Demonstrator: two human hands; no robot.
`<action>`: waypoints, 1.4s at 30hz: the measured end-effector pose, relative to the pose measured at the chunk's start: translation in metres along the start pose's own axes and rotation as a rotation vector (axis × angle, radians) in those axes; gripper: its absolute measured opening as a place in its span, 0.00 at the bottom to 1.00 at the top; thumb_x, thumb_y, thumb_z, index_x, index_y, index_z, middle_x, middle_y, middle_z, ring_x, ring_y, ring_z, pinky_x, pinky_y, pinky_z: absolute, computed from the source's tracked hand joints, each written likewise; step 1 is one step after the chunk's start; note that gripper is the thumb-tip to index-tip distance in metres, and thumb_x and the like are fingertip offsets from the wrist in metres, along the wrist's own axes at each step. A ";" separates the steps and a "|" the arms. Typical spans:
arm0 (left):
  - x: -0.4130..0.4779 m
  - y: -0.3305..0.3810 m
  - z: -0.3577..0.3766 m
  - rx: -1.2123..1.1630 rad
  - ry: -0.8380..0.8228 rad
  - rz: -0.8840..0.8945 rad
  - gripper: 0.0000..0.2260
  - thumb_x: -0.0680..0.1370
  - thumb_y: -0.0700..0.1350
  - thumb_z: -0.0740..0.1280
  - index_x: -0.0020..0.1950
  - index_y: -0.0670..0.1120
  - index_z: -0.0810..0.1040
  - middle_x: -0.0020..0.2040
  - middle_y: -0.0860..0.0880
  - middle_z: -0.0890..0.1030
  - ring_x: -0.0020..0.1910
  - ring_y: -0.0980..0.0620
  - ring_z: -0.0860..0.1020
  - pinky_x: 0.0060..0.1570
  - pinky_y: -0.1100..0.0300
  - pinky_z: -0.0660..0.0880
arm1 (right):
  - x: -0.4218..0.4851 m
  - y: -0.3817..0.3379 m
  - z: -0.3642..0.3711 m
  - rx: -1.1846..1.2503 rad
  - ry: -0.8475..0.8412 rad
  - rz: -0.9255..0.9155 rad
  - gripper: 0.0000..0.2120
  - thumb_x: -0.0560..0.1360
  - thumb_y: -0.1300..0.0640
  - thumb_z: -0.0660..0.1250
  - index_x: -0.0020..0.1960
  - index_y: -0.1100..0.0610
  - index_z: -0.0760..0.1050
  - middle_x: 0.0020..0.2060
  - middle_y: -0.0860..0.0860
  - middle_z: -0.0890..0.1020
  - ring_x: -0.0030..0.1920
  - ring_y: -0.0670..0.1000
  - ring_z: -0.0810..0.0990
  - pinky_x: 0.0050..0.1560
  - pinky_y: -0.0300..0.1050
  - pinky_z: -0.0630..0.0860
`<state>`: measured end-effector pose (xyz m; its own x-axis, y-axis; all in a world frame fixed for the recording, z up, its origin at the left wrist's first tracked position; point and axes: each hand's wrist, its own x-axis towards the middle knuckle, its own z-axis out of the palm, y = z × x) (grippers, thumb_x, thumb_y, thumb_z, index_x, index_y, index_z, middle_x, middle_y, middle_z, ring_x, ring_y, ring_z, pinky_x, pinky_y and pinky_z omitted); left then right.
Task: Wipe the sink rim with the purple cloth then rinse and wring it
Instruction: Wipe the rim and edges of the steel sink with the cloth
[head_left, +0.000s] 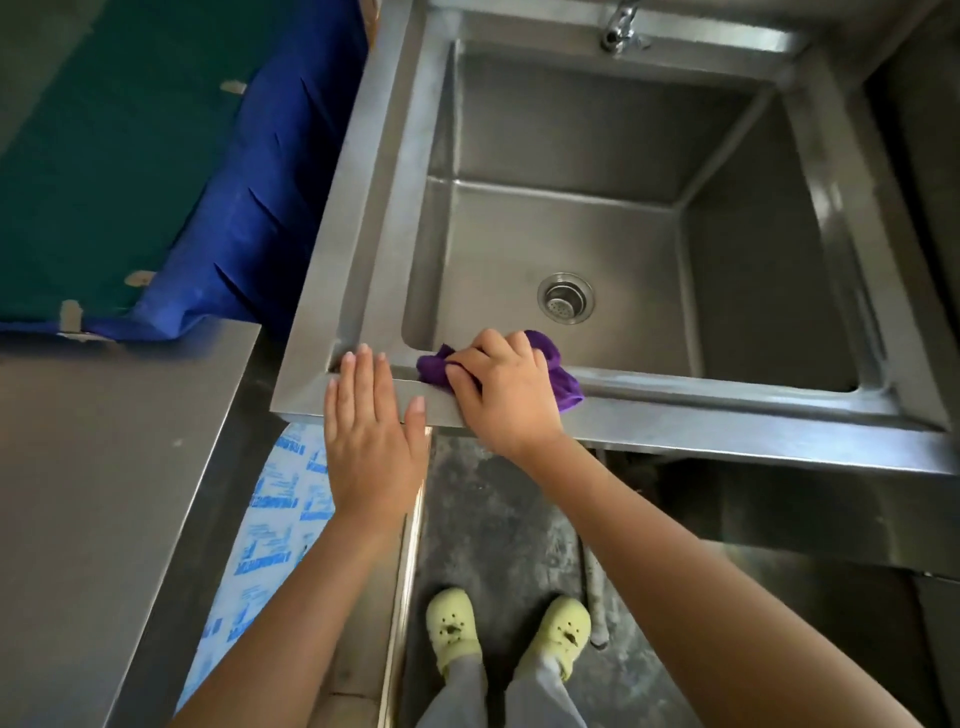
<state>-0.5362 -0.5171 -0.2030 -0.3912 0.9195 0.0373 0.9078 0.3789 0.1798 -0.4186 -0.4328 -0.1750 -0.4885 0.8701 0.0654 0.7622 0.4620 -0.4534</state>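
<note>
Right hand (501, 387) grips bunched purple cloth (550, 358) on sink rim (727, 395); left hand (369, 421) flat, released. Risk: bunched cloth skips corner or slips into basin.

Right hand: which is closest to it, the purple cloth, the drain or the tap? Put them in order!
1. Purple cloth: gripped under the right hand, on the sink rim.
2. Drain: just beyond, low in the middle.
3. Tap: far side, at the back.

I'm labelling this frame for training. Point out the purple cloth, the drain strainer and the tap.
purple cloth (546, 345), head view, on the fold nearest the drain.
drain strainer (565, 300), head view, on its perforated centre.
tap (617, 32), head view, on its metal body.
</note>
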 end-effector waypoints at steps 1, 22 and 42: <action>-0.001 0.001 -0.002 -0.008 -0.007 -0.001 0.30 0.79 0.57 0.42 0.75 0.39 0.56 0.77 0.42 0.57 0.76 0.48 0.51 0.75 0.52 0.45 | -0.004 0.008 -0.004 0.012 0.007 0.019 0.21 0.76 0.45 0.51 0.50 0.53 0.81 0.44 0.52 0.78 0.44 0.57 0.71 0.44 0.49 0.66; -0.005 0.134 0.006 -0.068 -0.209 0.392 0.31 0.77 0.57 0.39 0.75 0.43 0.59 0.75 0.44 0.62 0.75 0.47 0.59 0.75 0.48 0.47 | -0.076 0.171 -0.091 -0.104 0.006 0.168 0.21 0.77 0.47 0.52 0.57 0.53 0.79 0.59 0.53 0.78 0.52 0.58 0.75 0.56 0.57 0.72; 0.011 0.297 0.025 -0.459 -0.353 0.487 0.13 0.75 0.45 0.68 0.59 0.45 0.80 0.58 0.46 0.79 0.57 0.46 0.76 0.60 0.52 0.71 | -0.172 0.282 -0.135 -0.202 0.078 0.571 0.35 0.76 0.42 0.39 0.74 0.64 0.55 0.75 0.60 0.56 0.76 0.57 0.51 0.75 0.47 0.43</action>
<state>-0.2676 -0.3915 -0.1741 0.1796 0.9800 -0.0857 0.7814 -0.0892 0.6176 -0.0628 -0.4288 -0.1938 0.0474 0.9964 -0.0703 0.9637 -0.0642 -0.2591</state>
